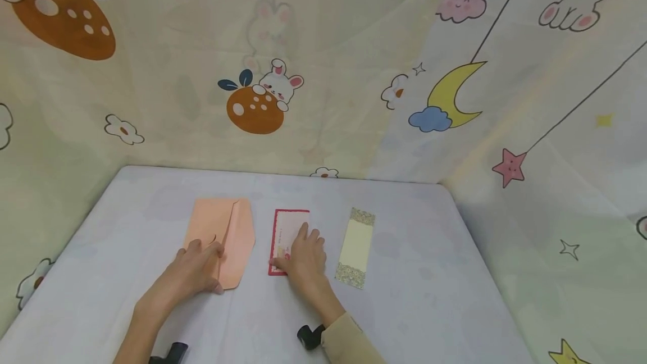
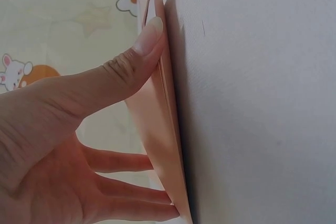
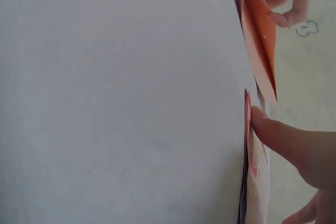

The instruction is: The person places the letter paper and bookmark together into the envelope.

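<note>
In the head view a peach paper envelope lies on the white table with its flap to the right. My left hand rests on the envelope. In the left wrist view the thumb touches the paper near its edge, and straight fingers press its face. A red-bordered card lies right of the envelope, partly covered by my right hand. The thumb touches the card's edge in the right wrist view, while the fingers stretch over its right side.
A pale yellow paper strip with patterned ends lies on the table, right of the card. A cloth printed with rabbits, stars and a moon hangs behind and at the sides. Black wrist devices show near the front.
</note>
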Demonstrator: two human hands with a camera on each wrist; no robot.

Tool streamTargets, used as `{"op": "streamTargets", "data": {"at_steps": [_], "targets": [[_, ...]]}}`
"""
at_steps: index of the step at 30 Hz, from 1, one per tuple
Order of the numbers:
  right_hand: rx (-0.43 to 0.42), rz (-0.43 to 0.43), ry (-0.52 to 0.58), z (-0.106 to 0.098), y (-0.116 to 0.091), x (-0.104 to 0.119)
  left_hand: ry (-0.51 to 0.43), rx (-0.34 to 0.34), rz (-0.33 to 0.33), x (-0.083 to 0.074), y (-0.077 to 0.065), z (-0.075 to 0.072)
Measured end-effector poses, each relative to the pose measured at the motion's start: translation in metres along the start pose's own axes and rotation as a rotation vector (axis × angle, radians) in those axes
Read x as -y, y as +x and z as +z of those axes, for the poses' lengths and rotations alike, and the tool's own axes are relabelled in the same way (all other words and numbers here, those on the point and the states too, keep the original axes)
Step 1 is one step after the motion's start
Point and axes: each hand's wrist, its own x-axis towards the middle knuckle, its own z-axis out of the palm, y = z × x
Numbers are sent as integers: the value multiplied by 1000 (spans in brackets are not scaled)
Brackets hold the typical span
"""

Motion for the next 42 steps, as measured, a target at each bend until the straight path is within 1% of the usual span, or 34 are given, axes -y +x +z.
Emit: {"op": "streamTargets", "data": {"at_steps": [5,9,15,21,24,29,35,42], "targets": [[31,48,77,-2,3,0,3,1,-3,-2,0,0],[55,87,161,-4,6,-5,9,2,-8,-2,1,0],[57,126,294,-6,12,-18,8,2,-12,-2,0,0],[62,174,437,-7,14,-26,1,5,-4,-1,1,1],[71,185,516,-8,14,-30,5,1,1,-1,0,1],[85,204,605,-13,15,-37,10,-1,2,-2,-1,0],[144,244,721,-16,16,-44,16,1,0,-3,-1,-1],[203,247,820,-17,13,-51,10,1,-3,-2,-1,0]]}}
